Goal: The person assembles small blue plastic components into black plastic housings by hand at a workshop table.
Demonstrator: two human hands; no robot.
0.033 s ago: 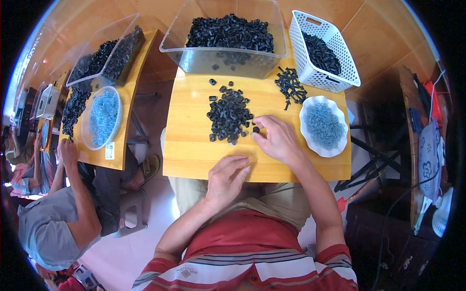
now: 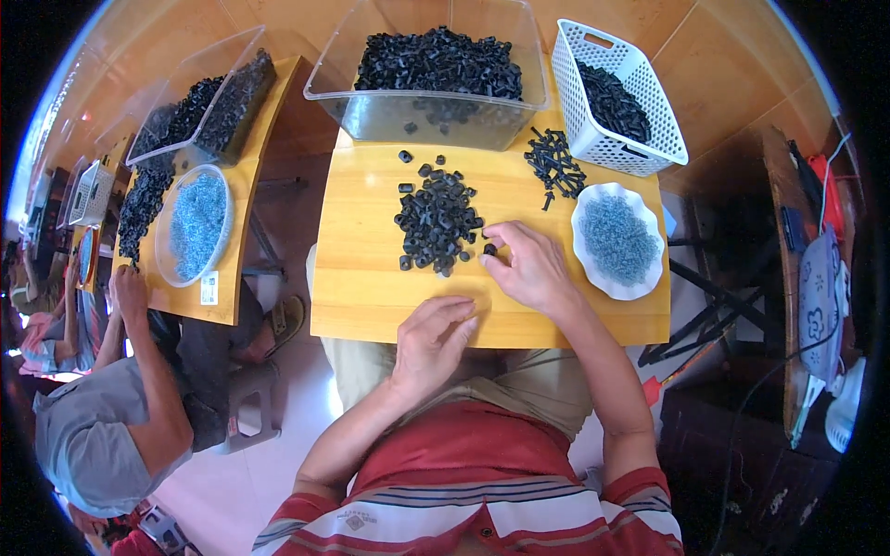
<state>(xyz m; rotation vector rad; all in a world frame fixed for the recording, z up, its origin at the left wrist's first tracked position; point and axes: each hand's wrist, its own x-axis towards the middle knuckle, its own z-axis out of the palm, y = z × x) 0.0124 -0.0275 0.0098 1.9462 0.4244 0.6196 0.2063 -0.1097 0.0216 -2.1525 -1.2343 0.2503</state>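
My right hand (image 2: 530,271) rests at the right side of a pile of small black cylindrical pieces (image 2: 436,218). Its thumb and forefinger are closed around one small black piece (image 2: 489,249). Over the table's front edge hovers my left hand (image 2: 431,345), fingers curved and thumb a little apart, with nothing visible in it. To the right of my right hand stands a white scalloped dish (image 2: 619,291) full of tiny clear bluish pieces (image 2: 619,239). Several black screw-like pins (image 2: 554,165) lie loose beyond it.
A clear plastic bin (image 2: 426,120) of black pieces stands at the table's back, beside a white perforated basket (image 2: 640,156) with black parts. At left, a person in a grey shirt (image 2: 102,426) sits at another table with a similar bin and a round tub (image 2: 167,250).
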